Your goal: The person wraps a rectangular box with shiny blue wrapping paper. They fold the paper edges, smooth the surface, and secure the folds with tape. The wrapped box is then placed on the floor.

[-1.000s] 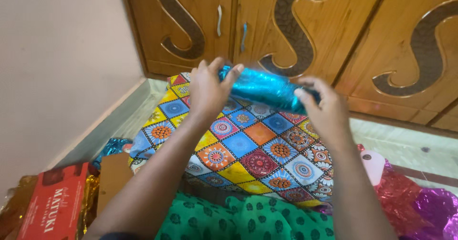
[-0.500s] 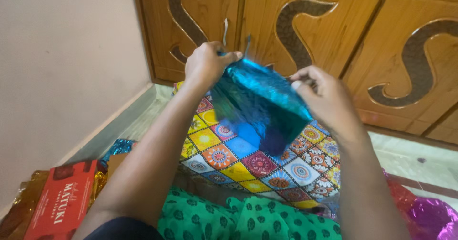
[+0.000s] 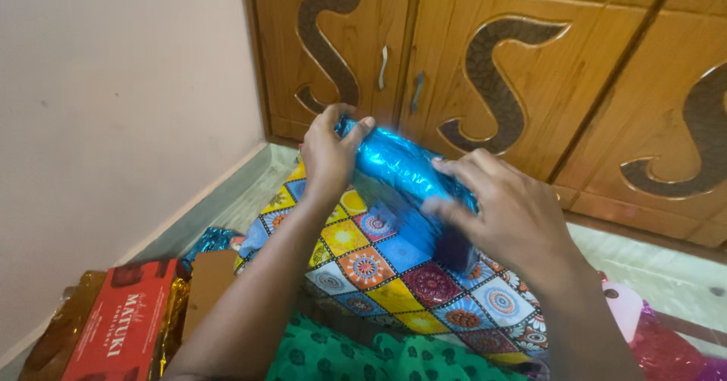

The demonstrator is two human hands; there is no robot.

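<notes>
A shiny blue foil sheet [image 3: 413, 176] is held above the patterned cloth [image 3: 394, 275], at about 12 o'clock from the lap. The left hand [image 3: 329, 154] is closed around its upper end; the right hand [image 3: 503, 214] is pressed on it with fingers half curled. The thin foil could be creased or torn if it is pulled too tight between them, or could slip from the looser right-hand hold.

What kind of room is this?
Probably a room in a home, maybe a bedroom. Carved wooden cupboard doors fill the wall ahead, and a patterned cloth lies on the floor, where both hands, left hand and right hand, hold shiny blue wrapping foil.
</notes>
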